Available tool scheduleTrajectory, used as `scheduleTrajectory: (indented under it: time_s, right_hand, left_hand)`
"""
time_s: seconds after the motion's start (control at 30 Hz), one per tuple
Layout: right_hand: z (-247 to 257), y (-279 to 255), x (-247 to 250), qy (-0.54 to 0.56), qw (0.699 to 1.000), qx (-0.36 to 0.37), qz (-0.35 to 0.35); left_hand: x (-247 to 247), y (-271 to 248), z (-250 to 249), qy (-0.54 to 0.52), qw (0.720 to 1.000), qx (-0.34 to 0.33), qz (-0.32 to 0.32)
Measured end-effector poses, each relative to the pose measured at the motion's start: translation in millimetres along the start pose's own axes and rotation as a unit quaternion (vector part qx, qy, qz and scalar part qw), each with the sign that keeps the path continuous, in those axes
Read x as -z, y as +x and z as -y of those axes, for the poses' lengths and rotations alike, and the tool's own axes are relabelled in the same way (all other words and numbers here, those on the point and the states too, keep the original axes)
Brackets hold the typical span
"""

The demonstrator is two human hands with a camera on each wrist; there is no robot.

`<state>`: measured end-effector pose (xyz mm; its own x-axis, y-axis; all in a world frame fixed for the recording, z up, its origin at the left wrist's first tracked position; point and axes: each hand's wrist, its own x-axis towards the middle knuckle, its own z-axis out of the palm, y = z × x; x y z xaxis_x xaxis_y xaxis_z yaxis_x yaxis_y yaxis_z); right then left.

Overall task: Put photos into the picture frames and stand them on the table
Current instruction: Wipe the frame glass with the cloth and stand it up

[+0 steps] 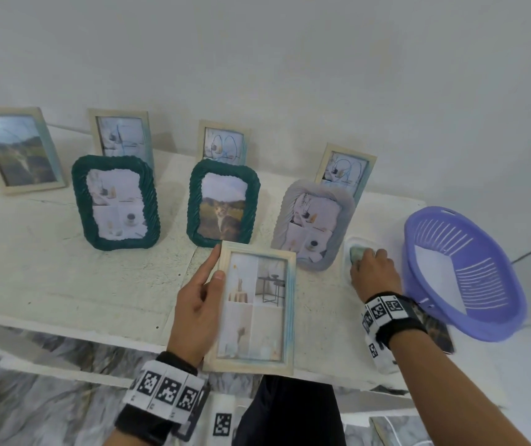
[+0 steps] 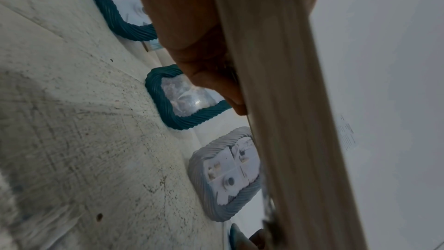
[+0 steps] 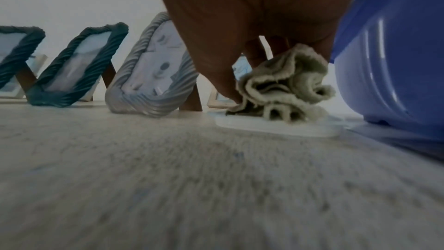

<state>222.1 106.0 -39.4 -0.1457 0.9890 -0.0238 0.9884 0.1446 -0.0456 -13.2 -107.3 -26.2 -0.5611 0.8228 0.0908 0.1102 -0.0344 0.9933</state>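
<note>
My left hand (image 1: pixel 217 263) grips a pale wooden picture frame (image 1: pixel 254 310) by its left edge, thumb on the front, over the table's near edge. The frame holds a collage photo and faces up at me. In the left wrist view its wooden edge (image 2: pixel 288 121) fills the middle, with my left hand (image 2: pixel 204 75) against it. My right hand (image 1: pixel 363 262) pinches a crumpled green-grey cloth (image 1: pixel 355 254) lying on a small white dish (image 1: pixel 349 244). The right wrist view shows my fingers (image 3: pixel 223 83) bunching the cloth (image 3: pixel 283 86) on the dish (image 3: pixel 264 126).
Several filled frames stand on the white table (image 1: pixel 64 278): two teal ones (image 1: pixel 116 201) (image 1: pixel 222 202), a grey one (image 1: pixel 314 223), wooden ones behind. A purple slotted basket (image 1: pixel 463 272) sits at the right, close to my right wrist. A dark photo (image 1: pixel 439 333) lies beside it.
</note>
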Motion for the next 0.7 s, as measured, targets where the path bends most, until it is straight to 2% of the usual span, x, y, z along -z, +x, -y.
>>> scheduleTrajectory:
  time_s: [0.17, 0.4, 0.47, 0.53, 0.57, 0.6, 0.63, 0.67, 0.7]
  right_hand:
    - [-10, -7, -11, 0.042, 0.999, 0.011, -0.006]
    - [-18, -15, -10, 0.025, 0.999, 0.028, 0.033]
    - [-19, -22, -7, 0.035, 0.998, 0.044, -0.008]
    - [-13, -38, 0, 0.117, 0.988, 0.074, -0.071]
    - [-9, -48, 5, 0.193, 0.974, 0.082, -0.087]
    - [-3, -60, 12, 0.288, 0.952, 0.079, -0.073]
    - [5, -74, 22, 0.393, 0.917, 0.061, -0.028]
    - [13, -88, 32, 0.506, 0.861, 0.036, 0.038]
    - [20, -102, 41, 0.606, 0.788, 0.01, 0.111]
  left_hand:
    - [-6, 0, -4, -0.005, 1.0, 0.003, -0.004]
    - [-16, 1, -10, -0.039, 0.999, 0.028, 0.021]
    - [-18, 0, -13, -0.045, 0.998, 0.033, 0.016]
    - [-21, -1, -17, -0.06, 0.997, 0.045, 0.009]
    - [-22, -1, -19, -0.069, 0.996, 0.052, 0.006]
    - [-25, -2, -22, -0.074, 0.996, 0.057, 0.001]
    - [-27, -2, -24, -0.077, 0.995, 0.06, -0.004]
    - [-29, -2, -26, -0.081, 0.995, 0.06, -0.007]
    - [-31, -3, -28, -0.085, 0.994, 0.063, -0.007]
